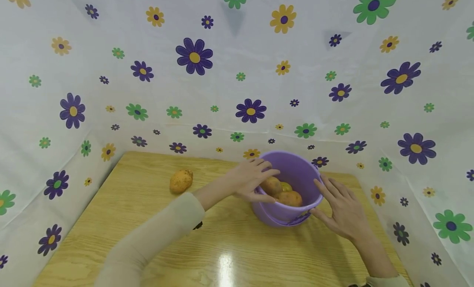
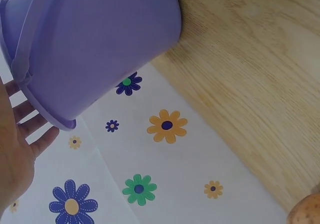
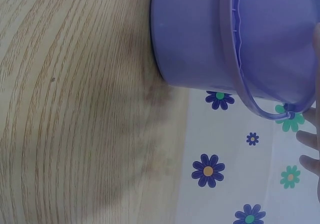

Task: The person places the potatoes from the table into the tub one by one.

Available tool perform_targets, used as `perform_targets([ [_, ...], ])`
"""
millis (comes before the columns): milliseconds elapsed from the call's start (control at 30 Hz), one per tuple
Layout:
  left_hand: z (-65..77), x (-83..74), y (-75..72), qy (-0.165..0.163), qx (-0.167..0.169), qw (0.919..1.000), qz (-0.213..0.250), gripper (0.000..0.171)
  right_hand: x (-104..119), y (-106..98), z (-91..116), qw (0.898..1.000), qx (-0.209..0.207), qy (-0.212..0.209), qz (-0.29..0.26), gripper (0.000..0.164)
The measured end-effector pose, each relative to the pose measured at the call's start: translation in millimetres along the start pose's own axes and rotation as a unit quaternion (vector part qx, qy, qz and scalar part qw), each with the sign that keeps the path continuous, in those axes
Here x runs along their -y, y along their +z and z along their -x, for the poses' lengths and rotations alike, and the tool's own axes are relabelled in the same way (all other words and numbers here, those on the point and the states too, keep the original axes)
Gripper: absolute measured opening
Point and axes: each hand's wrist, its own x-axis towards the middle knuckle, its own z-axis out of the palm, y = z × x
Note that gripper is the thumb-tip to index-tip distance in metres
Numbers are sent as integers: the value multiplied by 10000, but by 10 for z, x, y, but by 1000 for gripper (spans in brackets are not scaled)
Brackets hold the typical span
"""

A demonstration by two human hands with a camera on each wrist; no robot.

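Observation:
A purple bucket (image 1: 268, 217) stands on the wooden table toward the back right, its handle (image 1: 298, 219) folded down along the near side. Inside lie several potatoes (image 1: 290, 199). At the bucket's left rim is my left hand (image 1: 252, 181), fingers spread loosely over the edge and holding nothing. My right hand (image 1: 342, 211) is beside the right rim with its fingers nearly straight; whether it touches the rim I cannot tell. To the left of the bucket, one potato (image 1: 181, 181) lies alone on the table, and its edge also appears in the left wrist view.
The light wooden table (image 1: 192, 254) has a shiny glare spot near its front. A white flower-patterned sheet (image 1: 222, 89) rises behind the table and along both sides; the bucket stands close to it.

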Motion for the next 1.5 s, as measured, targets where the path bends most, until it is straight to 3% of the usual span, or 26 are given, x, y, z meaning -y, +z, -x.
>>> perform_targets([
  [333,242,114,-19,-130,-128,9997,-158,95,1,-8,-3,10000,43,10,-28,85],
  [667,554,308,11,-307,-214,9991,211,98,3,4,-1,10000,21,4,-15,86],
  [1100,956,505,138,-745,-136,9967,305,96,5,6,-4,10000,20,47,-63,85],
  [1333,1190,598,280,-980,-287,9940,381,95,-2,14,6,10000,-6,40,-58,86],
  [1500,1343,685,352,-1239,-180,9916,334,95,7,7,0,10000,-21,19,-85,86],
])
